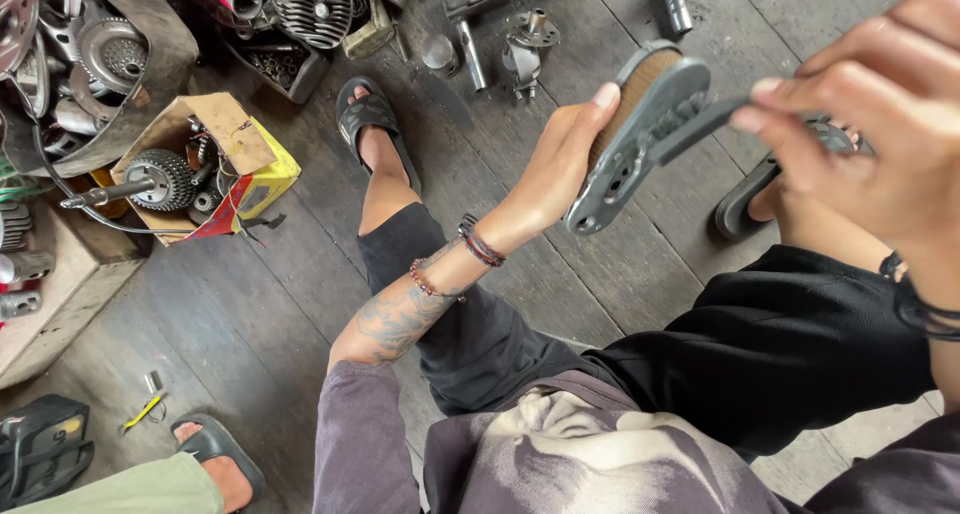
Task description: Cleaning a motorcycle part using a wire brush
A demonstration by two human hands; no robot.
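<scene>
Grey cast-metal brake shoe [640, 134], curved, with a tan friction lining along its outer arc, is held up over the dark wooden plank floor [280, 304], above the person's knees. Its long axis runs diagonally: the flat pivot end with small holes points down-left, toward the wrist; the other end points up-right. The lining faces up and left, behind the fingers.

Left hand [560, 169] is wrapped around the shoe from the left, palm against the lined side, index fingertip reaching the upper edge. Beaded bracelets sit on that wrist.

Right hand [860, 134], blurred and close to the camera, pinches a dark flat tool [700, 119] between thumb and forefingers; the tool's tip lies against the inner web of the shoe.

Both feet wear dark sandals [365, 119]. At left, a torn cardboard box [215, 139] holds a finned engine part. More engine parts lie in wooden crates at upper left. Another person's sandalled foot [215, 454] shows at bottom left.
</scene>
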